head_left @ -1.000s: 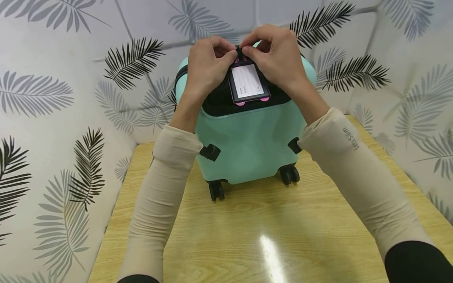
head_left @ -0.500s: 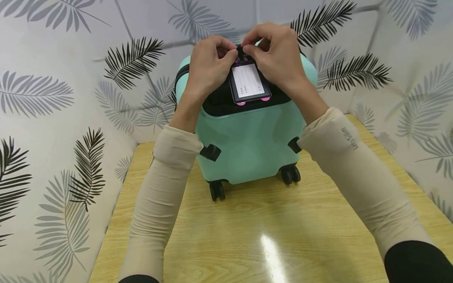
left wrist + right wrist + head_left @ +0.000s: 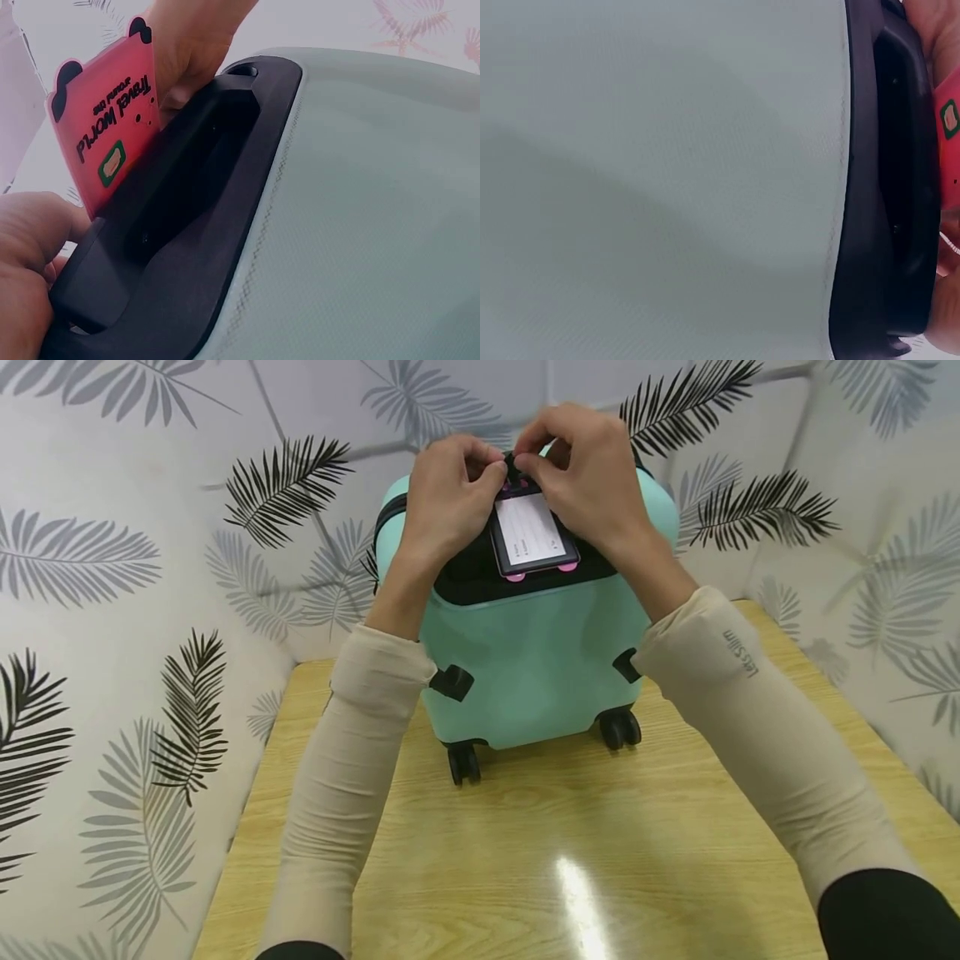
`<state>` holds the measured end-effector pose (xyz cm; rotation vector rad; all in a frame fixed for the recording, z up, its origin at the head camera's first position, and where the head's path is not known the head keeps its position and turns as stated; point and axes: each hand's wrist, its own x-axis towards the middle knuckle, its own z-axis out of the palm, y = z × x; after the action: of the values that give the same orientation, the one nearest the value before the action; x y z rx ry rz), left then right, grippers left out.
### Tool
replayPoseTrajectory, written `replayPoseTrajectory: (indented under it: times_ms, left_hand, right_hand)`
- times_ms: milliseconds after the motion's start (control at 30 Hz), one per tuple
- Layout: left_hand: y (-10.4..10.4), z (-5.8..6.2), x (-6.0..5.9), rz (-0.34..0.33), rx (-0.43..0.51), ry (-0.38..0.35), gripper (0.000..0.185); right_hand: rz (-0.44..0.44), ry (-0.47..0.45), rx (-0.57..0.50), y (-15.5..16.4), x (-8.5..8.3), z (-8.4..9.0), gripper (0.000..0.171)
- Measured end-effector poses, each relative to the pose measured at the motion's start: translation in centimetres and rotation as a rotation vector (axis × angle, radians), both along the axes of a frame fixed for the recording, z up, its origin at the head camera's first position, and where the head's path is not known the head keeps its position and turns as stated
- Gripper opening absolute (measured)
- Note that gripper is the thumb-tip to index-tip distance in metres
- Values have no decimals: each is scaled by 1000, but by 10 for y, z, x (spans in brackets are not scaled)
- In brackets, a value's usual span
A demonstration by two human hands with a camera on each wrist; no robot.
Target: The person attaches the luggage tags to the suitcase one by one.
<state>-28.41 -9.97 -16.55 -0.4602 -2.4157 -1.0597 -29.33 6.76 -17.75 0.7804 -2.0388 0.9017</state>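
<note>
Fingers of the left hand (image 3: 444, 502) and the right hand (image 3: 587, 477) curl together and pinch the small black strap (image 3: 512, 467) at the far end of a pink luggage tag with a white card window (image 3: 531, 533). That tag lies over the black recessed handle (image 3: 180, 217) on top of the mint-green hard-shell suitcase (image 3: 534, 652). The suitcase stands upright on black wheels (image 3: 463, 763) at the far middle of the light wooden table (image 3: 585, 827), against a wall covering printed with palm leaves (image 3: 135, 568).
</note>
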Motion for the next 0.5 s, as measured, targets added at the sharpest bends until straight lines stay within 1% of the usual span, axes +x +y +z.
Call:
replayPoseTrajectory:
  times_ms: [100, 200, 333, 500]
  left_hand:
    - [0, 0, 0, 4, -9, -8, 23]
    - [-1, 1, 0, -7, -5, -12, 23]
    - [-2, 1, -1, -27, 6, -2, 22]
    - [-1, 0, -1, -35, 14, 9, 21]
  right_hand:
    - [26, -13, 9, 2, 0, 0, 13]
    - [34, -30, 4, 2, 0, 0, 13]
    - [16, -25, -1, 1, 0, 2, 15]
    - [-5, -17, 4, 1, -1, 2, 13]
